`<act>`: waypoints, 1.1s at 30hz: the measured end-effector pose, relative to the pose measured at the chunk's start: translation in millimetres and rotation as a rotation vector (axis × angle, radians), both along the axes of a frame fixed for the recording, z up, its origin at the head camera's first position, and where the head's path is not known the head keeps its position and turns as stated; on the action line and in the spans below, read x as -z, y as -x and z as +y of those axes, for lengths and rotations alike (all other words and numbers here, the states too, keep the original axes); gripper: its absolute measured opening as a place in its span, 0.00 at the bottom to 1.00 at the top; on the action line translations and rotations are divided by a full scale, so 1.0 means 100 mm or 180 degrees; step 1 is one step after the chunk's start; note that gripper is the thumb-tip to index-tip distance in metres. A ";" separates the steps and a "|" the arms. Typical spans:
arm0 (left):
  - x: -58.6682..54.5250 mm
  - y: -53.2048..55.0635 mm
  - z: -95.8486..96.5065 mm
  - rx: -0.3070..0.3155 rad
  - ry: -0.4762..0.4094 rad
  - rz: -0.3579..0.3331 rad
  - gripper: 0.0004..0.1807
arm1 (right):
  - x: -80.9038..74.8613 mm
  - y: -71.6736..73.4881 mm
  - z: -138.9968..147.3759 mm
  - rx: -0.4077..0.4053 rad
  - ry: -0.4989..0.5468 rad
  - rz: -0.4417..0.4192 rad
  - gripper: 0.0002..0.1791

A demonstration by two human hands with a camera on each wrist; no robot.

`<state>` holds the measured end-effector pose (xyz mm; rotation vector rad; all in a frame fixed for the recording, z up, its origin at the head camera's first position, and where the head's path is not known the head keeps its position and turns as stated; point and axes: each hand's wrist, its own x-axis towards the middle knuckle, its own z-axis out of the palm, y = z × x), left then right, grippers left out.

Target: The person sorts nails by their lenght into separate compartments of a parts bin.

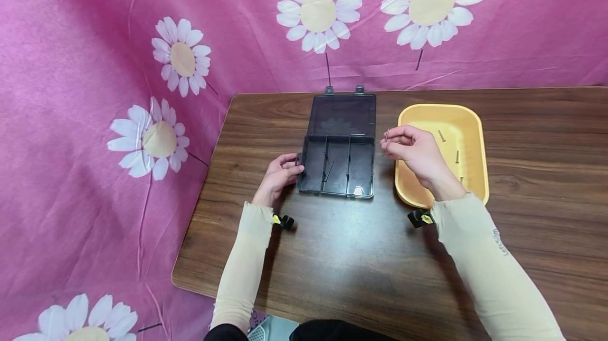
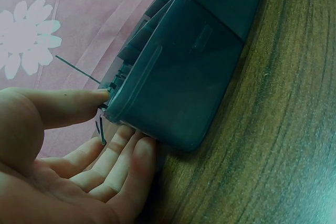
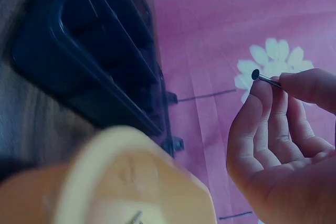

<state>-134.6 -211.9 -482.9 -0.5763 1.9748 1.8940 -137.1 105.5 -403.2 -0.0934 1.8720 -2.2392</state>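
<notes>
Fastener pinched in our right fingers!
Left fingers grip the box at left; we should make both holds steady.

Box left of tub with screws, both on table

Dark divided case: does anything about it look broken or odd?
Nothing stands out: the dark case sits with its lid folded back, showing no visible damage. The left hand holds one side, and a fastener lies slanted in its middle compartment.
</notes>
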 end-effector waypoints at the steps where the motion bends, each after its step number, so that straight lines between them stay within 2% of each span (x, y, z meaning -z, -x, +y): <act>1: 0.00 0.00 0.00 -0.0003 -0.0007 0.0002 0.27 | 0.01 0.00 -0.03 -0.0023 0.0012 -0.0016 0.08; 9: 0.00 0.00 -0.01 -0.0007 -0.0056 0.0003 0.28 | 0.16 -0.05 -0.27 -0.0087 -0.0189 -0.0089 0.08; 16: 0.01 0.01 -0.01 -0.0008 -0.0055 -0.0027 0.26 | 0.30 -0.05 -0.47 -0.0133 -0.0402 -0.0261 0.08; 23: 0.00 0.02 -0.01 -0.0005 -0.0063 -0.0038 0.27 | 0.40 -0.04 -0.62 -0.0155 -0.0605 -0.0324 0.16; 33: 0.01 0.02 -0.01 -0.0046 -0.0063 -0.0022 0.27 | 0.51 -0.04 -0.74 -0.0176 -0.0758 -0.0416 0.16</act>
